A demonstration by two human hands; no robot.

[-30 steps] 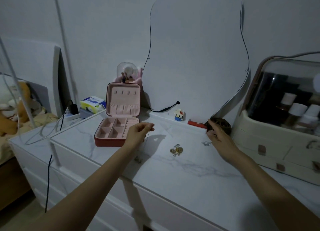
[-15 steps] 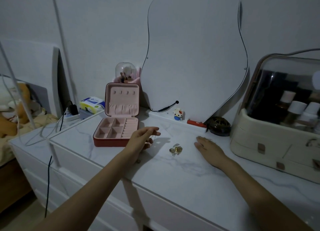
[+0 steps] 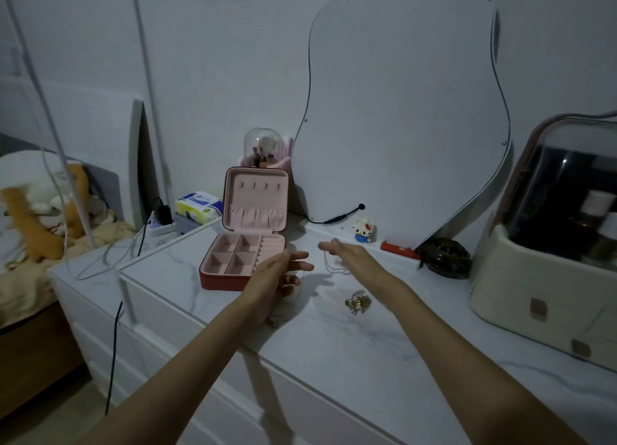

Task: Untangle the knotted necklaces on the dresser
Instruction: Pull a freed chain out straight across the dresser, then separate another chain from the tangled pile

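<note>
While the open pink jewellery box [image 3: 242, 244] sits at the left of the white marble dresser top [image 3: 334, 344], the left hand [image 3: 277, 277] hovers just beside it, fingers loosely extended, with a thin chain [image 3: 302, 274] seemingly hanging from them, though the dim light leaves the grip unclear. The right hand [image 3: 350, 254] is raised with a fine necklace [image 3: 330, 264] dangling beneath its blurred fingers. A knotted gold tangle [image 3: 358, 302] lies on the marble below that forearm. Further right stands a cream cosmetics case [image 3: 534, 277].
</note>
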